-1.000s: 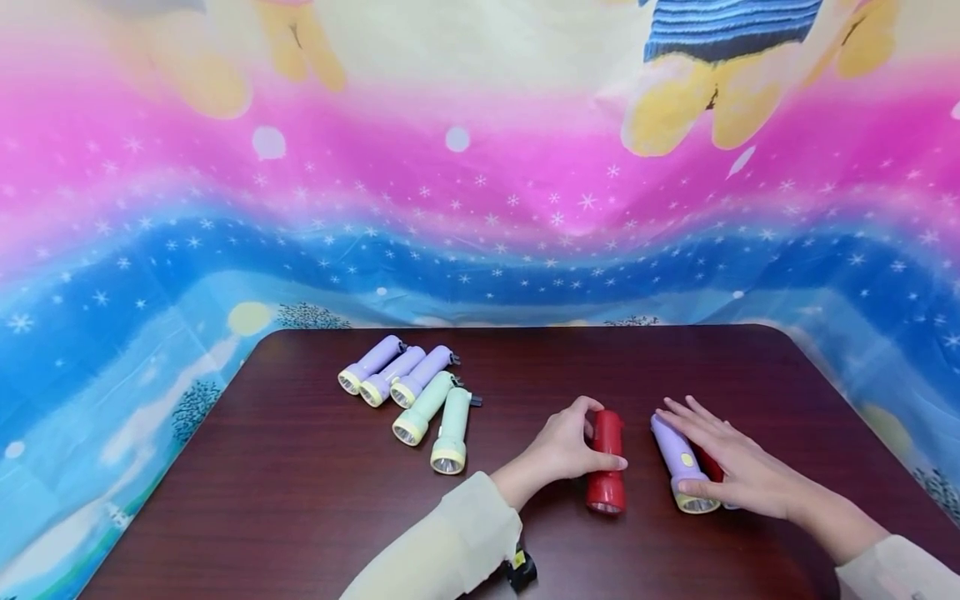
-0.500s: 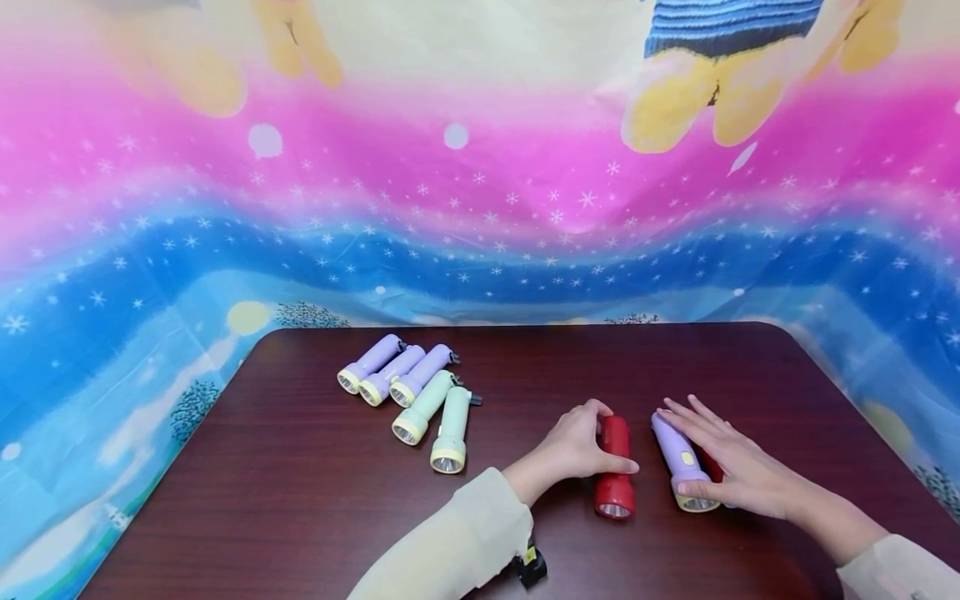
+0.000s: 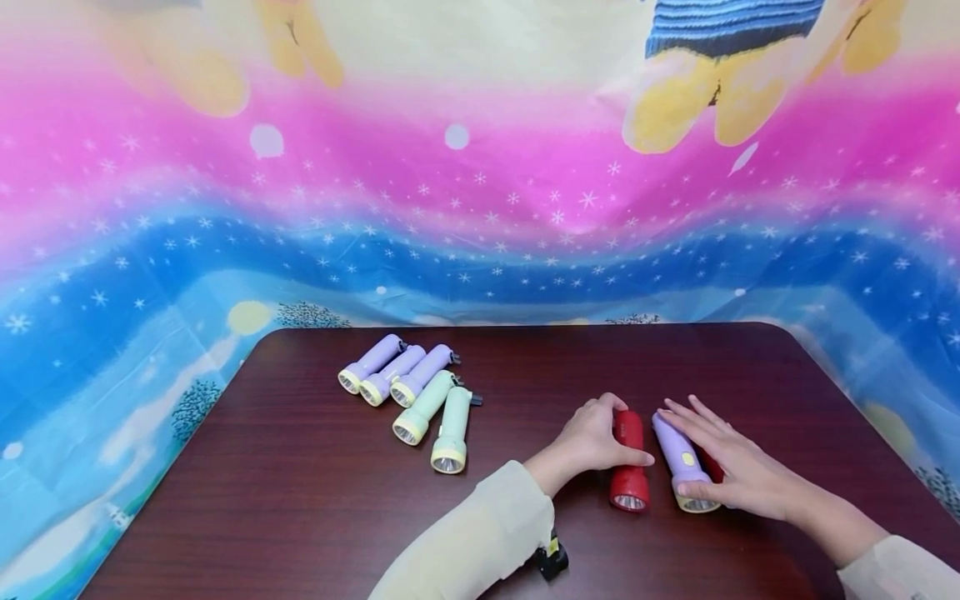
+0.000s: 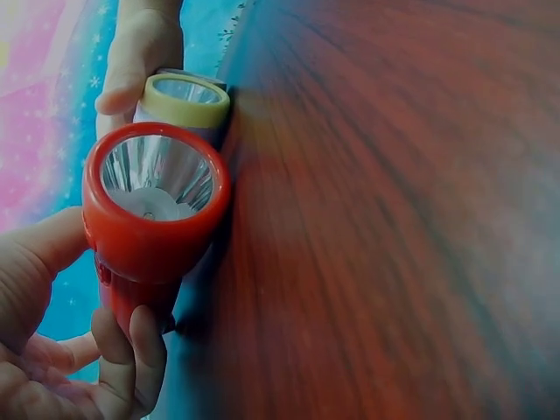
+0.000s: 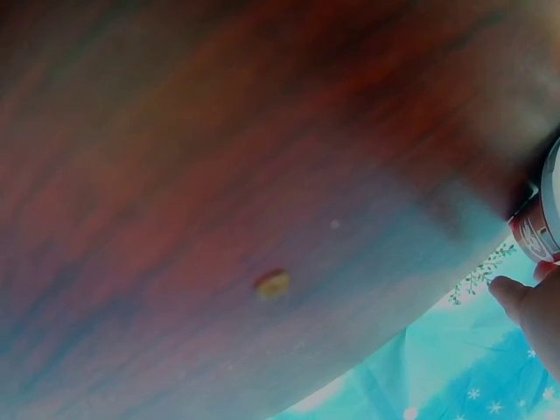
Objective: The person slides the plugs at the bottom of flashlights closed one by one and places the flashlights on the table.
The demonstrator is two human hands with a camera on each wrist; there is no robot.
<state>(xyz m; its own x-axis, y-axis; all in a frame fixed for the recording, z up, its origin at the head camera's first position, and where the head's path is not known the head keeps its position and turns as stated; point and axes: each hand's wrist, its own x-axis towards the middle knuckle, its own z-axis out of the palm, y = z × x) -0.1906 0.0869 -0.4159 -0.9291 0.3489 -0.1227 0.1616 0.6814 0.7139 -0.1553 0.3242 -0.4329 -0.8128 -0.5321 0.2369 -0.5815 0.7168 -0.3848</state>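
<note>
A red flashlight (image 3: 630,483) lies lens toward me, with my left hand (image 3: 588,437) gripping it, thumb across the top. The left wrist view shows its silvery reflector (image 4: 162,179) and the curled fingers (image 4: 114,350) on its body. Just right of it is a purple flashlight (image 3: 675,450) with a yellow button and rim. My right hand (image 3: 742,467) rests over it, fingers straight, thumb at the lens end. Another red piece (image 3: 712,467) shows under that palm, mostly hidden. At the right wrist view's edge, fingers (image 5: 534,306) are beside a red, silver-rimmed end (image 5: 534,232).
On the left of the dark wooden table (image 3: 262,500) lie three purple flashlights (image 3: 401,373) and two green ones (image 3: 450,425), set side by side in a slanting row. A snowflake-patterned cloth (image 3: 480,208) hangs behind the table. A black wrist device (image 3: 552,560) sits under the left sleeve.
My left hand has moved the red flashlight to the right, closer to the purple one. My right hand has stayed in place over the purple flashlight.
</note>
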